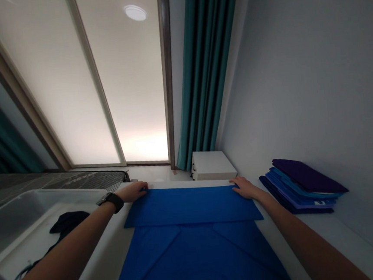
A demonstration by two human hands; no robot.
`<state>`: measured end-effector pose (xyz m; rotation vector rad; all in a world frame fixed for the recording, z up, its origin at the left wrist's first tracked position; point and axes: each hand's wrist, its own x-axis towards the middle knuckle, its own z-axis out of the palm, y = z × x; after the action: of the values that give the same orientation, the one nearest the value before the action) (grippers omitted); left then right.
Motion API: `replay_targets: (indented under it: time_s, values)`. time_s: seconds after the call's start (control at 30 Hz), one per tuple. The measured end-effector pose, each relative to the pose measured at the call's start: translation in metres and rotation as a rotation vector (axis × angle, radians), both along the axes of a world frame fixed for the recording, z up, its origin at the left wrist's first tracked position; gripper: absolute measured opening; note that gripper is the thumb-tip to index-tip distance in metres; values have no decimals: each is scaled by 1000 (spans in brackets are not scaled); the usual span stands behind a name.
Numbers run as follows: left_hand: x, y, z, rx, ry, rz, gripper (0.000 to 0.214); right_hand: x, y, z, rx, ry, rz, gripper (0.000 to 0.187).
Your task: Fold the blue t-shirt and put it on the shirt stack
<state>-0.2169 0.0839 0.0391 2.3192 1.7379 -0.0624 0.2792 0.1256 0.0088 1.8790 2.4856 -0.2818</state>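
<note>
Two hands (134, 191) (245, 188) on blue shirt (192, 207), folded stack (303, 186) right, bin (67, 197) left

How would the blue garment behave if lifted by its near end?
Probably floppy: the blue garment lies as thin, flat cloth. Likely light, with no bulky parts in view. The folded far band might flop open; no fastening shows.
</note>
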Motion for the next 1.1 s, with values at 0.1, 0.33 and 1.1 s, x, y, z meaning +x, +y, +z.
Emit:
replay_targets:
  time_s: [0.1, 0.33, 1.1]
  values:
    - [-5, 0, -1, -10, -22, 21, 21, 3, 11, 6, -53, 4, 26, 33]
    - [-10, 5, -7, -5, -45, 67, 18, 3, 21, 6, -65, 39, 37, 24]
    - [25, -6, -1, 67, -143, 371, 25, -13, 5, 14, 94, -64, -107, 24]
